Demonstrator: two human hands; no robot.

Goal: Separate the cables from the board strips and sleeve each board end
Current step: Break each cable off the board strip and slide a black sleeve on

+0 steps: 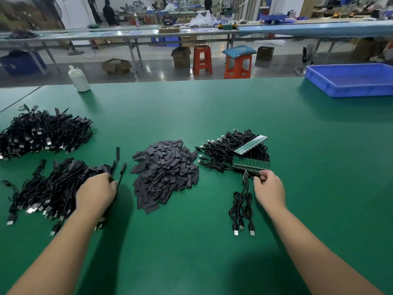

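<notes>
Two green board strips, the nearer one point(252, 165) and one behind it point(251, 143), lie on a tangle of black cables point(223, 150) right of centre. My right hand point(269, 189) pinches a small board end at the front edge of the nearer strip. Just left of its fingers, loose board ends point(245, 175) trail three coiled USB cables point(242, 209) toward me. A heap of dark grey sleeves point(165, 171) fills the middle. My left hand point(96, 192) rests on the pile of sleeved cables point(49, 192), fingers curled round one sleeved end.
A second pile of black cables point(42, 133) lies at the far left. A white bottle point(78, 78) stands at the green table's back edge, and a blue tray point(350, 79) sits at the back right. Red stools and benches stand beyond the table.
</notes>
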